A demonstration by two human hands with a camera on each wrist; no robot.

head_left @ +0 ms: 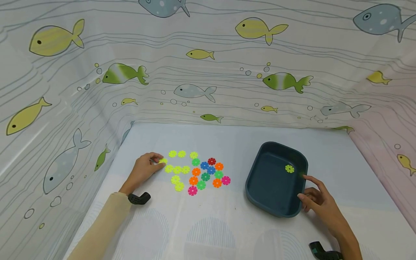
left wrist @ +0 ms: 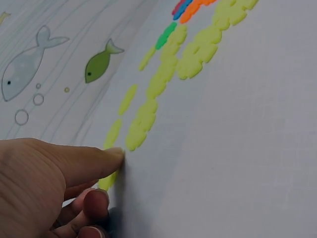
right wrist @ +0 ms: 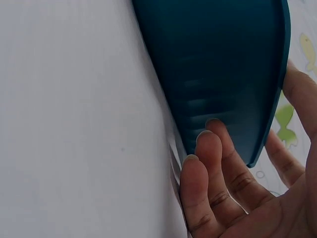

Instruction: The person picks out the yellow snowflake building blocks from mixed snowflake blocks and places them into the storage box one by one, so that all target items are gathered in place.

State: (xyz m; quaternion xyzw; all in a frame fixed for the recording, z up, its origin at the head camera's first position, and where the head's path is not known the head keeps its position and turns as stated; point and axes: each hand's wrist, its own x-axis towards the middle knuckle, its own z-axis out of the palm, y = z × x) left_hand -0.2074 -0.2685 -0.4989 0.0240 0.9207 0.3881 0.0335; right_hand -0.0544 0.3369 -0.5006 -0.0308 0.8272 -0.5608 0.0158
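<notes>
My left hand (head_left: 145,169) pinches a yellow notched plastic disc (head_left: 163,161) between thumb and fingertips, at the left end of a spread of discs. In the left wrist view the thumb tip lies over that disc (left wrist: 108,181). Several more yellow discs (head_left: 177,169) lie flat just to its right. My right hand (head_left: 320,202) holds the right side of a dark blue tray (head_left: 271,180), thumb at the rim and the other fingers along the outer wall (right wrist: 218,74). Inside the tray sits a single yellow-green disc (head_left: 289,168).
Orange (head_left: 193,181), blue (head_left: 211,170), green (head_left: 205,176), pink (head_left: 193,190) and red discs (head_left: 212,161) lie grouped between the yellow ones and the tray. A fish-printed sheet (head_left: 227,72) rises behind and beside the white table (head_left: 221,227).
</notes>
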